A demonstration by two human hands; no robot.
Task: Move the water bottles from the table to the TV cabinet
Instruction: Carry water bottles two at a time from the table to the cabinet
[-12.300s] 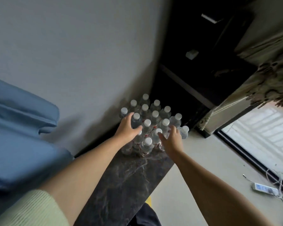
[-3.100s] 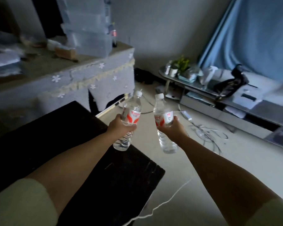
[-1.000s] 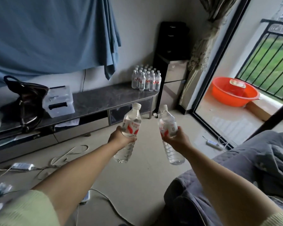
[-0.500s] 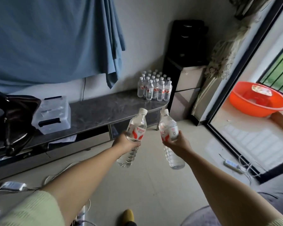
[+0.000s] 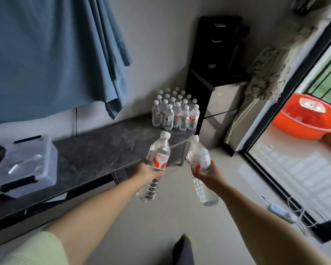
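Left hand (image 5: 148,172): grip wrapped around left bottle (image 5: 156,167), cap up, tilted right.
Right hand (image 5: 208,174): clasps right bottle (image 5: 201,169), cap leaning left.
Both: over floor, off TV cabinet (image 5: 96,150) front edge.
Bottle cluster (image 5: 175,111): upright, cabinet's far right corner; rear ones hard to count.

Blue curtain (image 5: 46,54) on wall; clear lidded box (image 5: 25,165) at left — orange basin (image 5: 306,119) outside.
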